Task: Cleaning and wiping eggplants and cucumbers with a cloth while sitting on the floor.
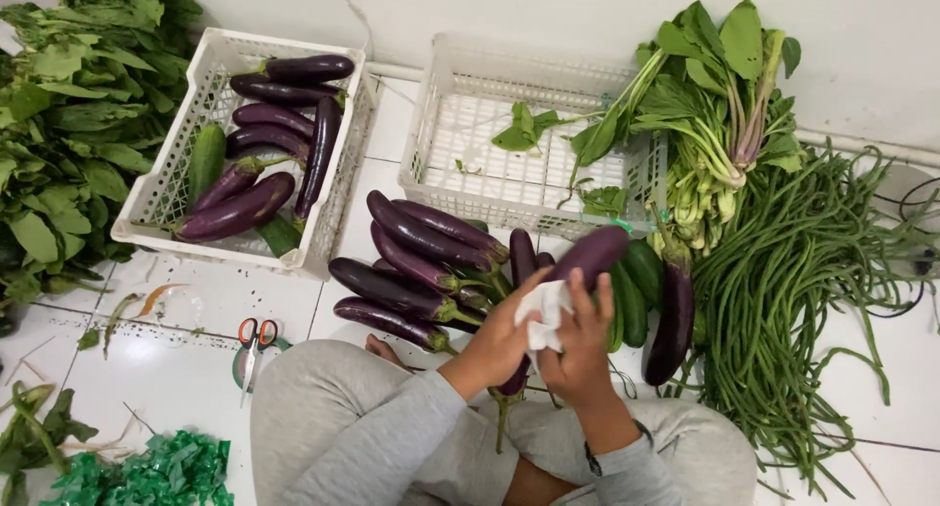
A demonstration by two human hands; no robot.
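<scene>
A: What are the hands doing?
B: Left hand [501, 342] is gripping an eggplant [587, 254] over the lap, tilted up so the right hand [578, 349], fingers pinching a white cloth [544, 310], is reaching its skin.
A: Crates?
B: Far-left crate [220, 51] is holding eggplants and a cucumber [206, 159]; middle crate [470, 66] is holding only leaf scraps.

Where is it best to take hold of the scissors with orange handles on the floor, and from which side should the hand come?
Probably by the orange handle loops, coming from straight above. The scissors lie flat on the white tiled floor, loops toward the crate of eggplants, closed blades pointing at the person's grey knee. The loops stand free on all sides, while the blade end rests over a round greenish object that I cannot identify.
</scene>
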